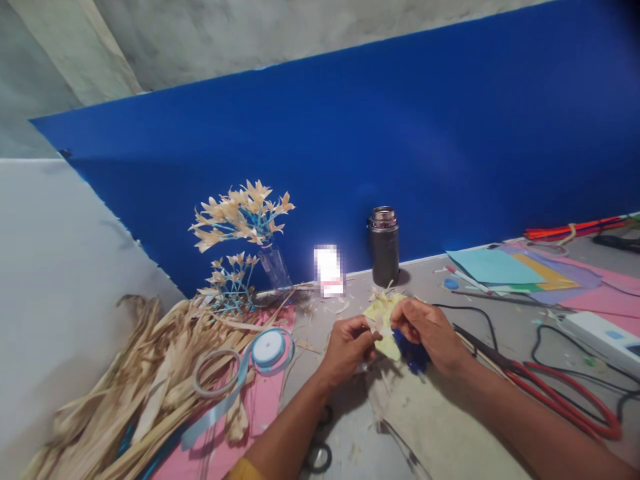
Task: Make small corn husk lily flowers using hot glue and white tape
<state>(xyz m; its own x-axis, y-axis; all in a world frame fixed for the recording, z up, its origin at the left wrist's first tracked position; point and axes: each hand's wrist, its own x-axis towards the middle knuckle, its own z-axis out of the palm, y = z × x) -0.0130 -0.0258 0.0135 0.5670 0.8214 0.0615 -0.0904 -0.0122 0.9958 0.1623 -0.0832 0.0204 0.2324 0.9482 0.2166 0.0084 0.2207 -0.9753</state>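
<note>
I see the left hand (350,348) with thumb and forefinger pinched on a small, pale, papery piece (383,326), while the right hand (433,331) curls its fingers close by, though I can't tell from here whether they grip it too. That piece sits between both hands, over the crumpled yellow sheet (391,348); it looks thin enough to tear, so I'd pinch lightly, steady both wrists, and mind the red-handled scissors (517,373) near the right forearm.

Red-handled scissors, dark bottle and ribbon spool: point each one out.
Red-handled scissors (512,366): head view, on the pivot between blades and handles.
Dark bottle (385,255): head view, on the middle of its body.
Ribbon spool (269,347): head view, on its white centre.
</note>
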